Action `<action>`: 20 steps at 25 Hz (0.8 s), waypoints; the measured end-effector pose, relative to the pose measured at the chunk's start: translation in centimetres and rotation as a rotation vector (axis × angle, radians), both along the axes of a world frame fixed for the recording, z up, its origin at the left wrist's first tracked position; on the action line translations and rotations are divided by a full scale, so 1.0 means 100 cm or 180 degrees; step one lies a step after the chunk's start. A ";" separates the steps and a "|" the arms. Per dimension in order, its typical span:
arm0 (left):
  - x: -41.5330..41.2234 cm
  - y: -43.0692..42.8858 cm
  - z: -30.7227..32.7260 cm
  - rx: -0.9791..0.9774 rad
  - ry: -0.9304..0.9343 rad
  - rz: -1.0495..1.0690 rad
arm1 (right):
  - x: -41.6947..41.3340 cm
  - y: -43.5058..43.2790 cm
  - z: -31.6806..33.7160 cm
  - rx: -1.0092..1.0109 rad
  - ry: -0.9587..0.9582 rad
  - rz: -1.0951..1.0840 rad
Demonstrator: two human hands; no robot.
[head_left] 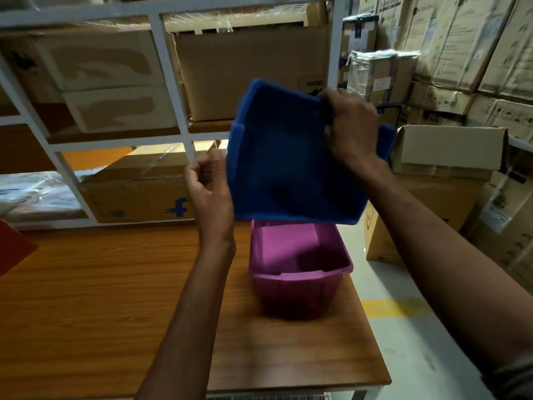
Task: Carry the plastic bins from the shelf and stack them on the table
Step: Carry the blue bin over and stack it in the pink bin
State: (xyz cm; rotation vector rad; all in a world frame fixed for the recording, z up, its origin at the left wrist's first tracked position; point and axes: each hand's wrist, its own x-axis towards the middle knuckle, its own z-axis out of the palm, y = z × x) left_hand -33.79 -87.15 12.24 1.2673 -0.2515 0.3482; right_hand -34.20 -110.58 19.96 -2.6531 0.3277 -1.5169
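The right hand [350, 125] had its fingers clamped over the far rim of the blue bin [288, 168], which hung in the air, tipped with its open side toward the camera, just above the purple bin [300, 267] on the table [115, 298]. The left hand [210, 194] sat at the bin's near-left edge, fingers curled but apart from the plastic as far as could be seen — not a firm grip.

The risk was that a one-handed pinch on a tilted bin could let it swing or slip, and a skewed bin could catch on the purple rim below the fingers instead of nesting — possibly nudging the purple bin toward the nearby table edge.

The blue bin looked like empty, smooth, rigid plastic with a stepped rim.
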 end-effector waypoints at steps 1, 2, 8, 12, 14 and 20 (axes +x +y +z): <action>0.000 -0.001 -0.004 -0.0065 0.0017 0.0166 | -0.003 -0.003 0.003 0.0205 -0.0174 -0.0065; 0.000 -0.002 -0.007 -0.0082 0.0058 0.0244 | -0.005 -0.005 0.005 0.0418 -0.0329 -0.0118; 0.005 -0.023 -0.021 0.0399 -0.0107 -0.0580 | -0.016 -0.010 -0.009 0.1733 -0.0304 -0.0190; 0.033 -0.007 -0.023 0.0510 0.0047 -0.0491 | -0.028 -0.021 -0.027 0.3277 0.0467 0.1190; 0.047 0.001 -0.024 0.0634 0.0161 -0.0653 | -0.039 -0.027 -0.037 0.3879 0.0748 0.1795; 0.075 -0.004 -0.031 0.0933 0.0571 -0.0970 | -0.037 -0.038 -0.068 0.4471 0.0880 0.1696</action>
